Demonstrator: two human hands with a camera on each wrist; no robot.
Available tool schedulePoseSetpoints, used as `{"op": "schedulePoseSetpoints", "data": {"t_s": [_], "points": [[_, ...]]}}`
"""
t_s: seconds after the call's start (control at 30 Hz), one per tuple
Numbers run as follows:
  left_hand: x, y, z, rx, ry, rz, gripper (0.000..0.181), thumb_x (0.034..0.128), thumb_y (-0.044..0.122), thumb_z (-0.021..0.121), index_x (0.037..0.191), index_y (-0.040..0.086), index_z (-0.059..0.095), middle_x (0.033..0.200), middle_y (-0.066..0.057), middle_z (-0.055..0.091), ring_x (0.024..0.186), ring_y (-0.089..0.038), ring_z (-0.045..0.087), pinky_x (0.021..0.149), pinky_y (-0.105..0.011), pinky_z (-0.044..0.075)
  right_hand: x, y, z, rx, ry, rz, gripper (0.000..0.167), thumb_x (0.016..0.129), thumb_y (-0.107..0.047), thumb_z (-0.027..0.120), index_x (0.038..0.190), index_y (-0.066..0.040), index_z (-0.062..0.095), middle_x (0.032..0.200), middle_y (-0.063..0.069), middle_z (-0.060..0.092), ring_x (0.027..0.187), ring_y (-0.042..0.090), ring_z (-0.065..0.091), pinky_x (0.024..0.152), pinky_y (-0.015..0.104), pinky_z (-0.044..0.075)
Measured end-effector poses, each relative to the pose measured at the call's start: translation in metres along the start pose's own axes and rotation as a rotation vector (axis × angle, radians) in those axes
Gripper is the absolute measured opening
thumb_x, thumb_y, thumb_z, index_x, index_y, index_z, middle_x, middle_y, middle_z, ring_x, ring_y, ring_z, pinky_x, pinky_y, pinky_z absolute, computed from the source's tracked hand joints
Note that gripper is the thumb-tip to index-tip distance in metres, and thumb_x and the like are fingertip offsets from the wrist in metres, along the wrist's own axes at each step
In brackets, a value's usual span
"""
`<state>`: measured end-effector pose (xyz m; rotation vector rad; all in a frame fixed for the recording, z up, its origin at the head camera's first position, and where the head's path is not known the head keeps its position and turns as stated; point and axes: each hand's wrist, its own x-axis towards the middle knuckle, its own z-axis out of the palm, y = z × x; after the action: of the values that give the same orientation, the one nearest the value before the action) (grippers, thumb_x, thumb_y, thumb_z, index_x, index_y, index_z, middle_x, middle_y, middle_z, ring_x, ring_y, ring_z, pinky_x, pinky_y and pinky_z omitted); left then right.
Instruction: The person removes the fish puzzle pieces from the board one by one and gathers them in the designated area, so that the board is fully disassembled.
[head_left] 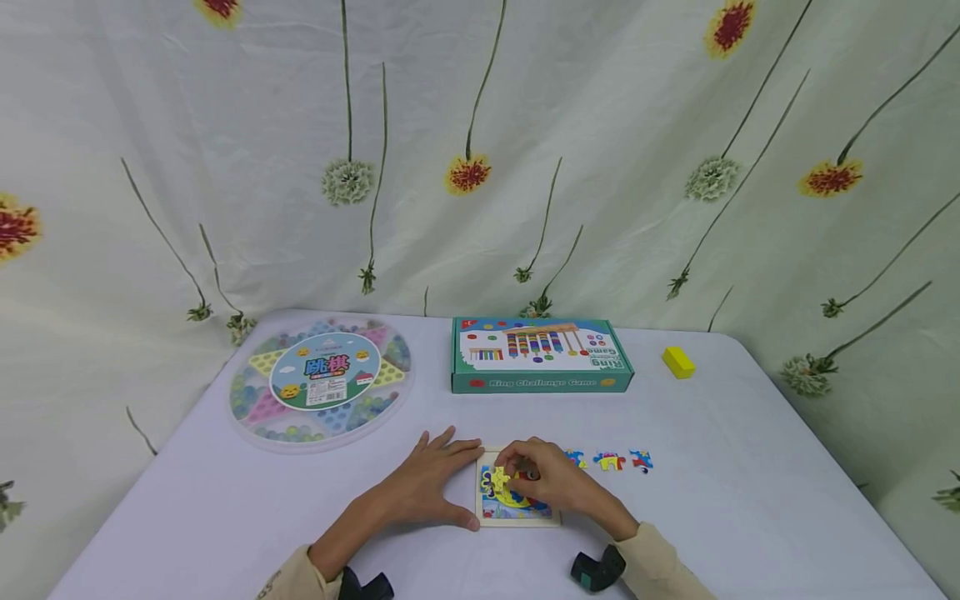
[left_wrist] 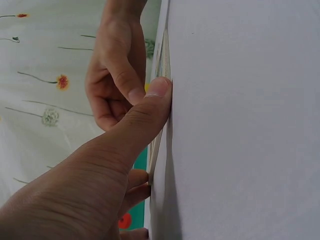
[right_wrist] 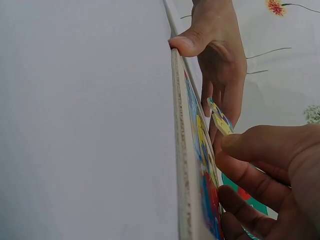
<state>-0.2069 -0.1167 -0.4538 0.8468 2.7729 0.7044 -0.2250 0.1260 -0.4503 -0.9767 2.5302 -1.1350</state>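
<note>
A small jigsaw puzzle board (head_left: 519, 523) with a pale wooden rim lies on the table, its picture blue, yellow and red. My left hand (head_left: 429, 482) is spread along the board's left side, the thumb touching the lower corner and a fingertip near the upper one. Over the picture, my right hand (head_left: 553, 477) pinches a yellow puzzle piece (right_wrist: 221, 120) between thumb and index finger. That piece is tilted and raised above the board in the right wrist view. Several loose puzzle pieces (head_left: 609, 461) lie in a row just right of my right hand, one partly hidden by it.
A round Chinese checkers set (head_left: 251, 429) with marbles lies at the back left. Behind the board is a green Ring Challenge Game box (head_left: 542, 383). A yellow block (head_left: 678, 362) sits at the back right. A flowered cloth (head_left: 600, 125) hangs behind the white table (head_left: 750, 500).
</note>
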Motion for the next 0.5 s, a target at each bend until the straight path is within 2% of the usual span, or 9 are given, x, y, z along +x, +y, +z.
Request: {"op": "schedulePoseSetpoints", "data": {"t_s": [0.17,0.37,0.5], "points": [[-0.001,0.0,0.0,-0.002,0.002,0.013,0.097,0.0667,0.068,0.072,0.144,0.015,0.045,0.151,0.0,0.039,0.145,-0.037,0.015,0.113,-0.065,0.004,-0.002,-0.003,-0.004,0.018,-0.009,0.009,0.021,0.088,-0.013,0.069,0.109,-0.013,0.064,0.092,-0.006,0.061,0.082,0.009,0.055,0.074,0.021,0.05],[0.0,-0.002,0.0,0.019,0.004,0.0,0.098,0.0667,0.069,0.071,0.144,0.016,0.045,0.151,0.0,0.039,0.145,-0.037,0.015,0.113,-0.065,0.004,-0.003,-0.006,-0.012,0.025,-0.003,0.024,0.021,0.09,-0.01,0.064,0.111,-0.012,0.064,0.095,-0.005,0.063,0.094,0.014,0.058,0.091,0.036,0.052],[0.0,-0.002,0.002,0.014,0.004,0.005,0.096,0.0673,0.069,0.072,0.143,0.016,0.046,0.151,0.0,0.039,0.145,-0.037,0.015,0.114,-0.065,0.004,-0.01,-0.006,-0.019,0.013,0.025,0.025,0.021,0.089,-0.01,0.064,0.11,-0.012,0.066,0.089,-0.007,0.063,0.089,0.012,0.057,0.089,0.036,0.052]]}}
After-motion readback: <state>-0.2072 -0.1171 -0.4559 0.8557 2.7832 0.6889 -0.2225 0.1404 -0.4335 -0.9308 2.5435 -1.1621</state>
